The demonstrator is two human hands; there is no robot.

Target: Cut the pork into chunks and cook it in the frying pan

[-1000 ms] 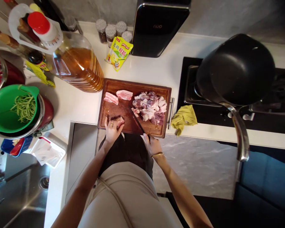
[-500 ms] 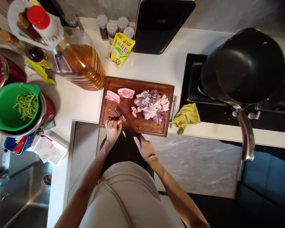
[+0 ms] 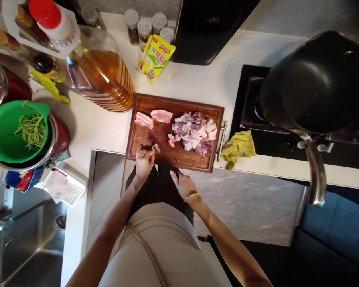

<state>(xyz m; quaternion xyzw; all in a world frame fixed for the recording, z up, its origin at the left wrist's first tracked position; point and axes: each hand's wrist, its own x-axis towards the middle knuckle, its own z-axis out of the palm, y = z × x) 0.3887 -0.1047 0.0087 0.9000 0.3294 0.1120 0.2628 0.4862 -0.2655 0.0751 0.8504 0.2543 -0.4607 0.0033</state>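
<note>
My right hand (image 3: 184,185) is closed round the handle of a knife (image 3: 165,161), whose dark blade points forward and left over the wooden cutting board (image 3: 140,137). At the board's front left, my left hand (image 3: 144,164) has its fingers bent onto a piece of pork belly, mostly hidden under them. Cut bits of pork (image 3: 157,148) lie right by the blade. Farther back are two pork belly slices, one pink and streaked (image 3: 144,119), the other slightly wider (image 3: 162,116). A few small cut pieces (image 3: 172,140) sit beside a heap of chopped meat (image 3: 196,133).
A big oil bottle (image 3: 104,75) stands behind the board's left corner. Rightward are a yellow cloth (image 3: 239,148) and a dark pan (image 3: 308,87) on the stove, its handle jutting forward. A green colander (image 3: 2,135) and the sink (image 3: 32,239) are leftward; a yellow seasoning packet (image 3: 156,58) lies behind.
The view has shifted slightly. The knife blade sits at a slightly different angle beside my left fingers, with cut pork now showing to its right. Both hands keep their holds.
</note>
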